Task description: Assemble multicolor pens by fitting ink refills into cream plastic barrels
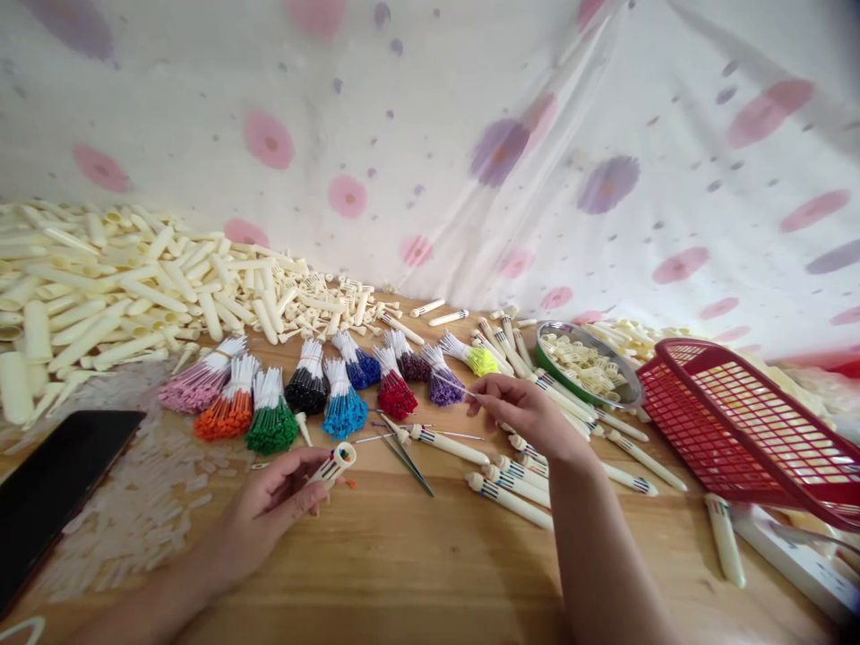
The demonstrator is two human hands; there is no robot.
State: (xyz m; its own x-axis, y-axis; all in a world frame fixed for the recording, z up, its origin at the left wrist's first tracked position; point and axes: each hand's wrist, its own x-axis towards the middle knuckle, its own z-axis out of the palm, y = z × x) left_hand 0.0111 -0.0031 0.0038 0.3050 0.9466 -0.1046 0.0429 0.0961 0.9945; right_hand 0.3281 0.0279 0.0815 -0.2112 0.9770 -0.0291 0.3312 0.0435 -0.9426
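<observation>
As the left hand [265,506] holds it, the cream barrel [334,464] shows stripes.

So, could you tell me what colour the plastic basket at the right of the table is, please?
The basket is red, clearest in the head view.

both my hands are bare; my left hand [269,506] shows slim fingers and an uncovered wrist; my right hand [529,414] looks the same, fingers slender, wrist uncovered; my left forearm [158,593] is bare as far as the lower edge of the view; my right forearm [597,555] is bare too, long and narrow; my nails are too small to make out
</observation>
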